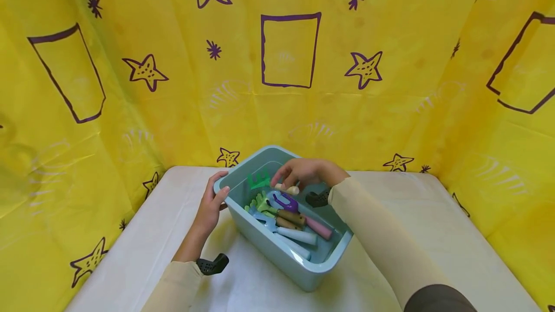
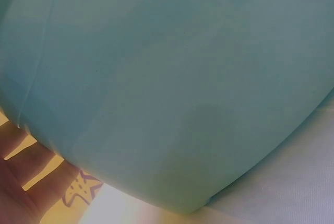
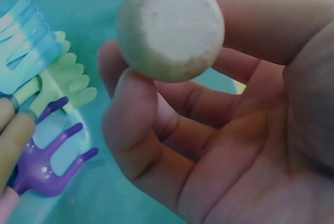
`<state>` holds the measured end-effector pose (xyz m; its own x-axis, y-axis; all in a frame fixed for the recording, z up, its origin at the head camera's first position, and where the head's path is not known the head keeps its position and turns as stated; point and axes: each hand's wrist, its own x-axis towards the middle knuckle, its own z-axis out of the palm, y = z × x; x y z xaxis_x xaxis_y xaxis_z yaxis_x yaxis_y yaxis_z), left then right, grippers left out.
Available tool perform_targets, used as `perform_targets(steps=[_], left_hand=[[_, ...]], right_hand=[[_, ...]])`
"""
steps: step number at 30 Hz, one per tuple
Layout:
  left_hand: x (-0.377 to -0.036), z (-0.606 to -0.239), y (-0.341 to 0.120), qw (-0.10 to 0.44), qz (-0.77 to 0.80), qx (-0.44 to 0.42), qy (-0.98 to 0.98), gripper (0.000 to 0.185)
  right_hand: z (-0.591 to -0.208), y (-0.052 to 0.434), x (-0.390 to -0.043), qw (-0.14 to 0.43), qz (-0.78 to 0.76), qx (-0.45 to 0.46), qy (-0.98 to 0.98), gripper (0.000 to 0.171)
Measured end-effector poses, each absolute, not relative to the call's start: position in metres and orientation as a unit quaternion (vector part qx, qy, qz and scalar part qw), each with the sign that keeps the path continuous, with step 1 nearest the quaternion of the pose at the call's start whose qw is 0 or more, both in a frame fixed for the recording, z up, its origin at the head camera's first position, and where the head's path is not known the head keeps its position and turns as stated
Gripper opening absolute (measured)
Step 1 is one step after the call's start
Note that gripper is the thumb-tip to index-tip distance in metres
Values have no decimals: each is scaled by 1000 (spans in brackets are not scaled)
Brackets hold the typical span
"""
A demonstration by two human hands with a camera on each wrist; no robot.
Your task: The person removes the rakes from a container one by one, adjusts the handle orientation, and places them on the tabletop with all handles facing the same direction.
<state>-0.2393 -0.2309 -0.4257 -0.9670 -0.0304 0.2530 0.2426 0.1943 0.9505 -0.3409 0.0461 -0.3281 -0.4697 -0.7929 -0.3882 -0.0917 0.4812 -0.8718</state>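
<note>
The left hand [image 1: 211,205] grips the near-left rim of the blue tub [image 1: 277,249], set well inside the table's edges, while the right hand [image 1: 305,172] pinches a tool's pale wooden handle [image 3: 170,26] above the tub's other tools, its head seemingly green but mostly hidden.

The pale blue tub [image 2: 172,78] fills nearly the whole view. Left hand fingers [image 2: 21,182] lie against its lower left side, beside a purple star [image 2: 78,190].
</note>
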Motion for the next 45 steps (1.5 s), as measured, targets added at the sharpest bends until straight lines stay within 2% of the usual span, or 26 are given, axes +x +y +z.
perform_targets(steps=[5,10,16,25,35,45], left_hand=[[-231,-414,-228,92,-634,-68,-764,46],[-233,-417,-229,98,-630,-67,-768,47],[-237,-424,-231,103,-632,-70,-765,46],[-239,-426,-230,104,-626,-66,-770,46],[-240,-427,-229,103,-625,-72,-771,45],[-240,-428,-231,108,-623,-74,-771,46]], right_hand=[[-319,58,-342,402,-452,-282,745,33],[-305,73,-341,367,-480,-278,747,32],[-292,95,-338,318,-501,-283,753,38],[-285,134,-333,259,-540,-264,756,41],[-300,183,-331,209,-570,-220,764,40],[-327,226,-319,205,-586,-180,763,42]])
